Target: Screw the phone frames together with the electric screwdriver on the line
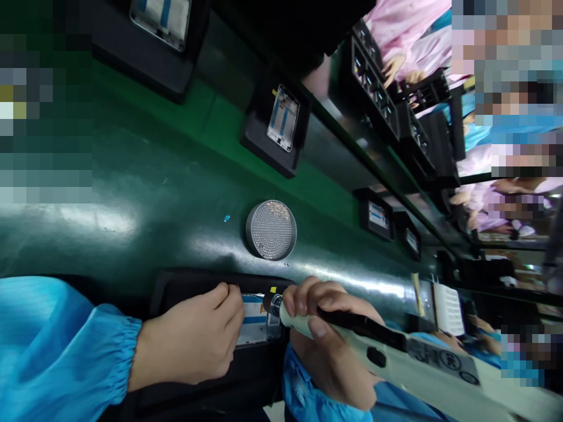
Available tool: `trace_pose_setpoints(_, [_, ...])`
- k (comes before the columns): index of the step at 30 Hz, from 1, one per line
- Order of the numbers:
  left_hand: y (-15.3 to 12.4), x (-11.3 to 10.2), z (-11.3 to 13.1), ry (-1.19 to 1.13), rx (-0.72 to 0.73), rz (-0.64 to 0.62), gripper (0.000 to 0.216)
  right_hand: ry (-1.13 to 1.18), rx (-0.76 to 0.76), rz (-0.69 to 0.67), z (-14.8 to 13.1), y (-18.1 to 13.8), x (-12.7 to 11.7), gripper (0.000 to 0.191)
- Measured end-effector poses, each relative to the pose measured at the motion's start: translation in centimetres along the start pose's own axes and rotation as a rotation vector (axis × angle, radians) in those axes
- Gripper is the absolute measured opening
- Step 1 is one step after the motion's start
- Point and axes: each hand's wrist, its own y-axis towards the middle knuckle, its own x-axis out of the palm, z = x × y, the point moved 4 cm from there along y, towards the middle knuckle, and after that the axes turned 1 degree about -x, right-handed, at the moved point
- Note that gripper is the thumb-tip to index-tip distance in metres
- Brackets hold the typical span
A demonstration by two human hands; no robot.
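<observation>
The left hand (193, 340) comes out of a blue elastic-cuffed sleeve (57, 351) at the near edge of the glossy green belt (132, 193). Its fingers are curled close together, and thumb and forefinger tips meet at the far rim of a black moulded tray (185, 284). Whether they pinch anything small there cannot be told. In the tray's recess, just beside those fingertips, lies a flat rectangular phone part (255, 319) with a pale face and blue stripes.

The right hand (325, 346) is wrapped tight around a power screwdriver (396, 351), a long cream plastic body with a black strip along its top and a printed label further back. Three fingers lie over the barrel and the thumb lies along its side. Its shiny metal nose (272, 305) touches the corner of the phone part, next to a small yellow tab (273, 289).

Towards the middle of the belt, near the tray but apart from it, stands a round, shallow metal dish (271, 230) with a finely dotted, glittering top. Further along the belt sit similar black trays (275, 126), each holding a phone part. Beyond the far edge, other people's hands (398, 65) in pink sleeves work at black racks
</observation>
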Motion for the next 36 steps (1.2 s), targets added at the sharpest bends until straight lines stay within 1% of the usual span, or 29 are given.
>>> trace_pose_setpoints(9, [0.0, 0.2, 0.1, -0.011, -0.005, -0.015, 0.041, 0.019, -0.03, -0.021, 0.5, -0.3, -0.2, 0.018])
trace_pose_setpoints(14, [-0.2, 0.3, -0.1, -0.017, -0.075, -0.007, 0.052, 0.042, -0.059, -0.026, 1.2, -0.3, -0.5, 0.021])
trace_pose_setpoints(17, [-0.3, 0.3, -0.2, -0.018, -0.132, 0.003, 0.05, 0.043, -0.12, 0.075, 0.7, 1.5, -1.5, 0.023])
trace_pose_setpoints(21, [-0.2, 0.2, -0.1, -0.012, -0.198, -0.037, 0.047, 0.116, -0.272, 0.289, -2.0, 5.6, -4.5, 0.019])
trace_pose_setpoints(23, [0.0, -0.3, 0.5, 0.067, -0.189, -0.036, 0.048, 0.155, -0.317, 0.432, -3.3, 7.1, -6.5, 0.02])
trace_pose_setpoints(25, [0.2, -1.2, 1.4, 0.15, -0.141, -0.002, 0.047, 0.171, -0.344, 0.542, -4.2, 7.8, -8.2, 0.021])
trace_pose_setpoints(26, [0.3, -1.7, 1.9, 0.169, -0.111, 0.007, 0.045, 0.172, -0.353, 0.569, -4.4, 8.0, -8.9, 0.021])
trace_pose_setpoints(30, [0.6, -3.8, 3.5, 0.149, 0.038, -0.011, 0.038, 0.196, -0.418, 0.59, -4.8, 7.9, -10.8, 0.022])
trace_pose_setpoints(33, [0.9, -4.8, 3.7, 0.121, 0.113, -0.021, 0.034, 0.225, -0.5, 0.615, -5.2, 7.7, -11.8, 0.019])
trace_pose_setpoints(36, [1.2, -5.1, 3.5, 0.063, 0.13, -0.067, 0.031, 0.262, -0.548, 0.615, -5.8, 7.8, -12.4, 0.017])
